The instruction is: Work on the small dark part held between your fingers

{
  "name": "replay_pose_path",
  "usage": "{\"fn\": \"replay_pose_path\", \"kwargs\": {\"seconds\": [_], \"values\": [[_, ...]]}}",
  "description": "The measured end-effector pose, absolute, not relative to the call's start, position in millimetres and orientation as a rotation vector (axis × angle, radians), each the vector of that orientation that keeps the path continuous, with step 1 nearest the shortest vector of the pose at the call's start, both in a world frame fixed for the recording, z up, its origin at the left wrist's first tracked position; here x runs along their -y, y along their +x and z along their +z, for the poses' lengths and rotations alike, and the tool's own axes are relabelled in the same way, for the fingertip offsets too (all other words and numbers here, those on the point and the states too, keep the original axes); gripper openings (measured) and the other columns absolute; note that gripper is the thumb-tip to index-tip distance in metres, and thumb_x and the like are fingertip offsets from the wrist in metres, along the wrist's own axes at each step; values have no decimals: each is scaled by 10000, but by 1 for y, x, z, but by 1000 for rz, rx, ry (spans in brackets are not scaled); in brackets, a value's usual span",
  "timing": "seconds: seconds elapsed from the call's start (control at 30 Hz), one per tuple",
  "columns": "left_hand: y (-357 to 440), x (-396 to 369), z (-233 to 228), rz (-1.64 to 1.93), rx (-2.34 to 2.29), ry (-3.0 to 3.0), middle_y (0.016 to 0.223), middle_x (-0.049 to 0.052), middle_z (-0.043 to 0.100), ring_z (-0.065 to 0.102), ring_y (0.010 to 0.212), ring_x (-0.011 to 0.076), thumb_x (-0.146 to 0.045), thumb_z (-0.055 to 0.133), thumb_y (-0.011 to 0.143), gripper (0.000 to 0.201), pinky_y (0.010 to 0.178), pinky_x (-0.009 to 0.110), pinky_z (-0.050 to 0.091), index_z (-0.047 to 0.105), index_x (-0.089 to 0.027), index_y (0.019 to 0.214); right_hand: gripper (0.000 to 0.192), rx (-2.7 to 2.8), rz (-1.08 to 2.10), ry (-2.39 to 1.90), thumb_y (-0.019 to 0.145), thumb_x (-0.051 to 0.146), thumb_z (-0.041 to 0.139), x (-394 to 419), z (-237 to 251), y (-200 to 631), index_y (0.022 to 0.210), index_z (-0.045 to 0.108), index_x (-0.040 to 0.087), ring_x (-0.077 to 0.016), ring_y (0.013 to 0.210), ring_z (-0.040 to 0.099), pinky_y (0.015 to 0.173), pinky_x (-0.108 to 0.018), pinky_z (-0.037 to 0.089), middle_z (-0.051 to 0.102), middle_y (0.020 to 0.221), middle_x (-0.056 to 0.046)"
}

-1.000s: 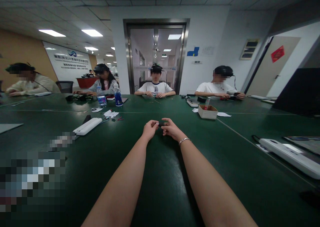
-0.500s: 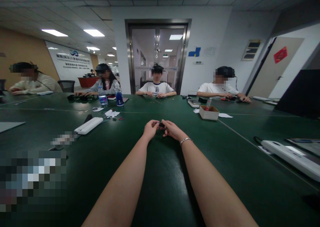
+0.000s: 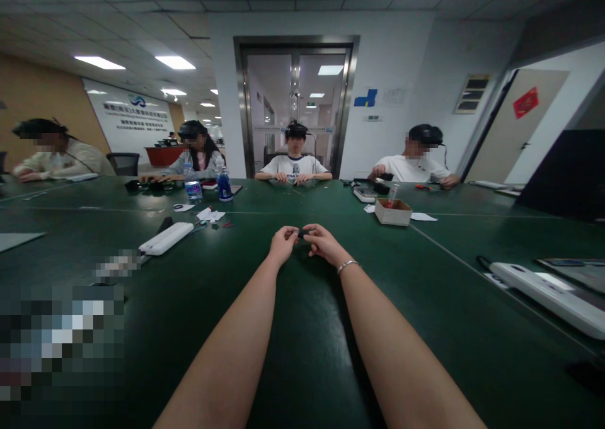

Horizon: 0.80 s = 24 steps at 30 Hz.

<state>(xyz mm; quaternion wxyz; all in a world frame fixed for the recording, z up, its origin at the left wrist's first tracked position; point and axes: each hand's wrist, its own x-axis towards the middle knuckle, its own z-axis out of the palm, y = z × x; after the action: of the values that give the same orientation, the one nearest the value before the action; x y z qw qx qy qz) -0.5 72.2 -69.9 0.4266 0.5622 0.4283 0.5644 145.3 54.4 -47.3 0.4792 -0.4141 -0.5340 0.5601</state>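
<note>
Both arms reach forward over the dark green table (image 3: 302, 366). Between my fingertips is a small dark object (image 3: 301, 234), too small and too far off to name. My left hand (image 3: 283, 245) pinches its left end between thumb and fingers. On the other end, the thumb and forefinger of my right hand (image 3: 325, 242) are closed, while its lower fingers curl loosely beneath. A silver bracelet (image 3: 348, 266) circles my right wrist. Most of the small object is covered by the fingers.
A white power strip (image 3: 166, 239) lies to the left, another power strip (image 3: 543, 297) to the right. Beyond my hands stand a small open box (image 3: 393, 212), two bottles (image 3: 224, 184) and paper scraps (image 3: 210, 215). Several people sit along the far side, one person (image 3: 295, 164) directly opposite.
The right hand's fingers have shifted slightly on the small dark object, showing a bit more of it. Across at the right, a person's hand has risen with a dark item. The view has moved slightly.
</note>
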Motion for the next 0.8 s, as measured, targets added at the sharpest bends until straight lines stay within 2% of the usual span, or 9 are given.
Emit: {"fn": "replay_pose_path", "kwargs": {"seconds": [0.07,0.1,0.2,0.3,0.4,0.43,0.57,0.67,0.8], "values": [[-1,-72,-70,1416,-1065,1409,787,57,634,617,695,120,-94,593,778,110,713,283,536,636,-123,876,354,1291,1371,-987,774,138,674,-54,-47,145,1059,482,223,-29,371,450,395,-203,518,536,750,53],[-1,-72,-70,1417,-1062,1417,794,58,636,616,699,121,-102,600,776,109,714,284,537,637,-125,877,365,1278,1391,-1003,782,175,678,-54,-47,145,1076,468,227,-38,376,463,401,-211,522,543,746,50],[-1,-72,-70,1410,-1058,1438,817,64,640,615,709,122,-124,609,779,114,719,284,538,639,-130,888,193,1284,1408,-1120,894,325,556,-55,-47,143,988,488,170,-53,349,438,367,-206,495,552,646,26],[-1,-71,-70,1405,-1062,1429,830,73,643,617,702,127,-141,619,777,116,742,314,535,640,-125,890,89,1324,1344,-1117,896,227,542,-56,-48,142,948,496,172,-37,339,423,347,-180,470,543,661,36],[-1,-70,-69,1418,-1068,1415,839,86,649,624,713,145,-157,629,772,113,763,355,532,641,-120,878,329,1305,1361,-1043,802,112,639,-56,-49,142,1050,455,224,-37,379,481,397,-204,516,542,779,47],[-1,-69,-68,1422,-1065,1410,845,89,650,626,725,150,-161,630,772,111,767,360,532,640,-120,874,340,1291,1380,-1049,803,130,647,-56,-49,143,1061,446,222,-44,390,495,411,-218,527,546,792,39],[0,-68,-67,1417,-1053,1382,873,88,645,628,734,135,-138,607,782,105,766,331,536,631,-118,883,123,1291,1412,-1115,937,277,479,-58,-51,143,951,479,155,-58,381,475,402,-226,521,559,695,2],[-1,-69,-68,1413,-1064,1384,855,74,640,623,718,117,-121,584,791,111,732,282,536,626,-119,894,45,1324,1400,-1057,925,185,470,-59,-52,144,945,496,154,-53,383,466,395,-218,515,568,708,5],[-2,-73,-71,1425,-1097,1378,831,66,646,607,674,112,-191,597,790,149,670,252,518,628,-126,921,209,1343,1409,-967,809,64,582,-58,-56,145,971,501,169,-43,407,488,432,-210,532,562,730,38]]}}
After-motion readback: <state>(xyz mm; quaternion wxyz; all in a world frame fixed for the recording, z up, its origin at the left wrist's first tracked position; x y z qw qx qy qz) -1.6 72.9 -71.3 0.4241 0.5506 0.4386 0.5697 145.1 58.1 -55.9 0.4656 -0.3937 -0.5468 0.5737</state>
